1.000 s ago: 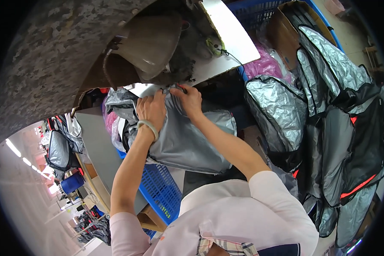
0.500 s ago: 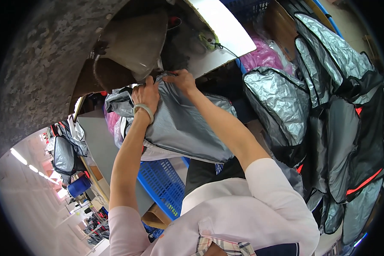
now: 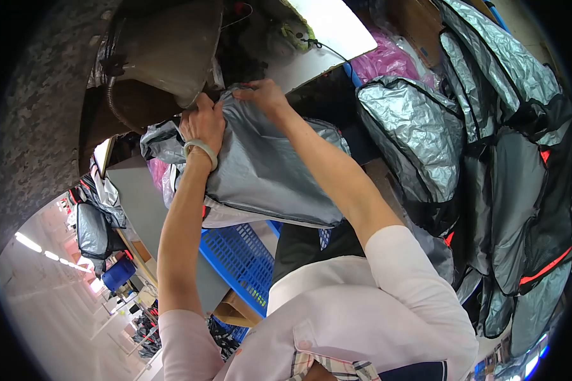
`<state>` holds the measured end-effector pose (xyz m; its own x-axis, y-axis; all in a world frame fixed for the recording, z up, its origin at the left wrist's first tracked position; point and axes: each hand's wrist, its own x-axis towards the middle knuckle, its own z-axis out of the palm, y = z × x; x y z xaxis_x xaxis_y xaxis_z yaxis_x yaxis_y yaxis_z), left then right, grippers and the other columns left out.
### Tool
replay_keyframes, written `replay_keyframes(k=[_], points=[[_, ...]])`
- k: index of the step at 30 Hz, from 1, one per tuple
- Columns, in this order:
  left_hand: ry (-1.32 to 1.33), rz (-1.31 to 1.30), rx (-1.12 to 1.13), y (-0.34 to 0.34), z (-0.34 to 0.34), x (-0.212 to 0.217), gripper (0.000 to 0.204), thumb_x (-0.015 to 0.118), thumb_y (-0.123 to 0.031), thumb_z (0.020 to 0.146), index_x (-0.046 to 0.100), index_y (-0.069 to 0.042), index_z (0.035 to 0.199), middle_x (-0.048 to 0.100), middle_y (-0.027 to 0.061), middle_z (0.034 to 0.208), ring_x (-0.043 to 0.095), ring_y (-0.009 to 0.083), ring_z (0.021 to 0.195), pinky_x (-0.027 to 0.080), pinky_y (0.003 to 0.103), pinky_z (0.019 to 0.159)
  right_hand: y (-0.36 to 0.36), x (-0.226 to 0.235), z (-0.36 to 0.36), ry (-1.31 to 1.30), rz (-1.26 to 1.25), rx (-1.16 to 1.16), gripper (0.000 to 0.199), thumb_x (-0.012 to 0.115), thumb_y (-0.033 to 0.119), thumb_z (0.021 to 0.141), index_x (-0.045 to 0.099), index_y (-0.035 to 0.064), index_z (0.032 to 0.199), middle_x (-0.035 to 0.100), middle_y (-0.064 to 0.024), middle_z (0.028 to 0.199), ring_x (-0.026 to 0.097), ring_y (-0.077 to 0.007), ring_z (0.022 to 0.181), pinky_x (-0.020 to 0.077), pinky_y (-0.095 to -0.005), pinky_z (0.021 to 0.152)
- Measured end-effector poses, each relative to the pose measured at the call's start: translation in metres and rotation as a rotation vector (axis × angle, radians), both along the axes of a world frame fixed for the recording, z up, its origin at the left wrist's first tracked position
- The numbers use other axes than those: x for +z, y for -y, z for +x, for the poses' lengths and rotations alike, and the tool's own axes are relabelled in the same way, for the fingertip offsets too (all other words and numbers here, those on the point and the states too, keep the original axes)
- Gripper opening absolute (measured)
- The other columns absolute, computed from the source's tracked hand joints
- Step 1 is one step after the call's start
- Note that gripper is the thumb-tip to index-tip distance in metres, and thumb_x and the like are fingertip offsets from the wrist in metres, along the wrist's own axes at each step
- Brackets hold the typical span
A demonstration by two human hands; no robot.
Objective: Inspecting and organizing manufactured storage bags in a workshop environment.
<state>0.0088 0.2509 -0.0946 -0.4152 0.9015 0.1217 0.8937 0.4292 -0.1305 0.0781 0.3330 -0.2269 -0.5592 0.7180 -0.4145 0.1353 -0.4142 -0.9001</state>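
Note:
A grey silvery fabric bag piece (image 3: pixel 260 159) with dark edging hangs from my two hands and drapes toward my lap. My left hand (image 3: pixel 202 124), with a pale bangle at the wrist, has its fingers bent over the top left edge of the fabric. On the upper right edge, my right hand (image 3: pixel 264 100) pinches the cloth between thumb and fingers. Both hands are close under a dull beige funnel-shaped part (image 3: pixel 165 54). Crumpled silvery fabric (image 3: pixel 162 145) lies beside my left hand.
Silvery and black bags with red trim (image 3: pixel 416 136) are heaped at the right. Pink plastic (image 3: pixel 388 58) lies behind them, by a white board (image 3: pixel 337 32) with a dark cord. A blue plastic basket (image 3: pixel 238 263) stands below the fabric. A mottled grey surface (image 3: pixel 41 127) fills the upper left.
The hands and the grey fabric appear slightly higher and further left, and the surroundings have shifted too. Both hands keep their hold on the fabric.

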Motion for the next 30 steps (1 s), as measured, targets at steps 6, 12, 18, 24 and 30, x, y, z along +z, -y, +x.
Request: replay_keyframes(k=[6,12,18,24,30], points=[[0.020,0.017,0.003,-0.005,0.002,-0.002,0.024,0.061,-0.027,0.079,0.047,-0.008,0.082,0.059,0.0173,0.069,0.056,0.0394,0.071,0.042,0.047,0.065,-0.007,0.001,0.005,-0.032,-0.062,-0.012,0.035,0.071,0.026,0.069,0.066,-0.0023,0.089,0.065,-0.0129,0.084,0.059,-0.0176,0.081,0.0435,-0.0286,0.074],[-0.046,-0.028,0.021,-0.001,-0.004,-0.002,0.024,0.060,-0.029,0.079,0.049,-0.008,0.081,0.061,0.0157,0.069,0.057,0.0387,0.071,0.043,0.047,0.066,-0.005,0.015,0.010,-0.222,-0.190,0.080,0.044,0.070,0.022,0.071,0.060,-0.0038,0.106,0.064,-0.0097,0.090,0.056,-0.0152,0.086,0.0413,-0.0278,0.079],[0.000,-0.033,0.054,-0.001,0.005,0.002,0.023,0.057,-0.028,0.081,0.047,-0.007,0.083,0.061,0.0148,0.070,0.058,0.0377,0.072,0.042,0.046,0.068,-0.006,0.014,0.020,-0.105,-0.039,0.028,0.040,0.071,0.035,0.066,0.067,0.0033,0.090,0.065,-0.0133,0.079,0.061,-0.0197,0.077,0.0443,-0.0306,0.070],[0.175,0.061,0.302,0.075,0.043,0.059,0.022,0.061,-0.026,0.077,0.049,-0.008,0.080,0.058,0.0131,0.068,0.053,0.0333,0.070,0.040,0.044,0.066,0.055,0.080,0.048,-0.033,0.392,0.112,0.039,0.065,0.041,0.071,0.065,0.0102,0.096,0.062,-0.0194,0.080,0.060,-0.0343,0.078,0.0462,-0.0362,0.067],[0.199,0.360,0.270,0.204,0.119,0.092,0.021,0.066,-0.014,0.072,0.049,-0.005,0.080,0.053,0.0101,0.072,0.051,0.0302,0.071,0.039,0.039,0.067,0.148,0.127,0.093,-0.159,0.634,0.277,0.029,0.067,0.029,0.072,0.062,0.0066,0.090,0.061,-0.0135,0.071,0.061,-0.0274,0.065,0.0451,-0.0316,0.056]])
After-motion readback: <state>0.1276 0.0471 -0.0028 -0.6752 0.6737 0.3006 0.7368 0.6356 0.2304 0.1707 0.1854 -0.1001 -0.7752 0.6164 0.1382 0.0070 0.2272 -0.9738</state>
